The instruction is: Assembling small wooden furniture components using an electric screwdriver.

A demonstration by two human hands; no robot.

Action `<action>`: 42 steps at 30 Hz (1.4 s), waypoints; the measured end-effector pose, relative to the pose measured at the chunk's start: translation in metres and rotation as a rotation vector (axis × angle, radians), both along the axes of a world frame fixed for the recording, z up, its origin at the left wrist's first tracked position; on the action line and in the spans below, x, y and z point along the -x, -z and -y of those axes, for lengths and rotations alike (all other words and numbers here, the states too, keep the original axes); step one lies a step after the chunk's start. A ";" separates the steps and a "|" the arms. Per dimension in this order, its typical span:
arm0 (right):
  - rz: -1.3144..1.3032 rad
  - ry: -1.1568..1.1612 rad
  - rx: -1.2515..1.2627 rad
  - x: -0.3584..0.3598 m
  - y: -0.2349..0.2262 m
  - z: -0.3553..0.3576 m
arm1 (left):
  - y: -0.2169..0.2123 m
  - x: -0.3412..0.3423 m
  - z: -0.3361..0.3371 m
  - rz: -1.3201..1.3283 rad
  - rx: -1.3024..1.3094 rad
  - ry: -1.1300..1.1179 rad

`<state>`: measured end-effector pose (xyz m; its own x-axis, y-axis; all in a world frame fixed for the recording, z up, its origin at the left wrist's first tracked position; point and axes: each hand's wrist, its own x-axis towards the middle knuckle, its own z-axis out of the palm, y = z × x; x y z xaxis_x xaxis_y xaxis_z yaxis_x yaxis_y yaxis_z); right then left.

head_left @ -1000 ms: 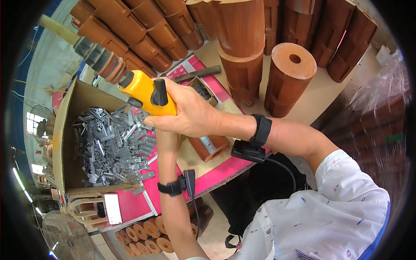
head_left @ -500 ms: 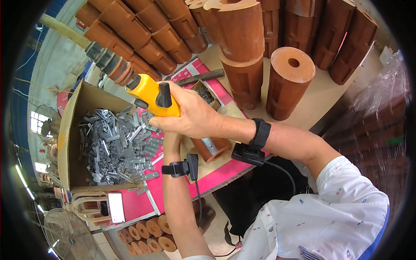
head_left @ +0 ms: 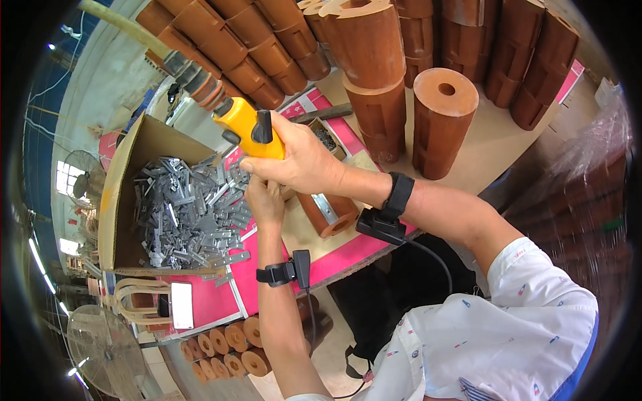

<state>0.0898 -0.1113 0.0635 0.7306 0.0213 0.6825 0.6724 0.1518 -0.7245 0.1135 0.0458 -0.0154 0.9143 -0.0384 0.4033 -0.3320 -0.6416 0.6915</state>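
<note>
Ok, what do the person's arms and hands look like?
The left hand and right hand have no gloves. Each forearm wears a black fabric strap with a boxy black module and a dark cable. The short white cloth right sleeve has little red and blue prints.

- The left hand (head_left: pixel 266 200), before mostly hidden behind the right hand (head_left: pixel 311 157), now shows below it, fingers curled; whether it holds anything is hidden.
- The yellow tool (head_left: pixel 244 123) no longer overlaps the box (head_left: pixel 115 220) in view.
- A pink strip (head_left: pixel 568 83) comes into view by the table's (head_left: pixel 338 266) far right corner.
</note>
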 end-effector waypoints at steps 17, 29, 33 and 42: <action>-0.106 -0.120 -0.104 0.035 -0.034 0.015 | -0.008 0.119 0.017 -0.154 0.613 0.009; -0.121 -0.179 -0.164 0.054 -0.046 0.015 | -0.015 0.134 0.041 -0.155 0.606 0.193; -0.088 -0.172 -0.175 0.052 -0.043 0.009 | -0.015 0.135 0.045 -0.170 0.614 0.210; -0.071 -0.069 -0.110 0.052 -0.041 0.010 | -0.016 0.137 0.053 -0.156 0.655 0.163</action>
<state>0.0376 -0.1211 0.1042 0.7768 0.0009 0.6298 0.6049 0.2774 -0.7464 -0.0231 -0.0074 0.0007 0.9668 0.0265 0.2543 -0.2537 -0.0254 0.9670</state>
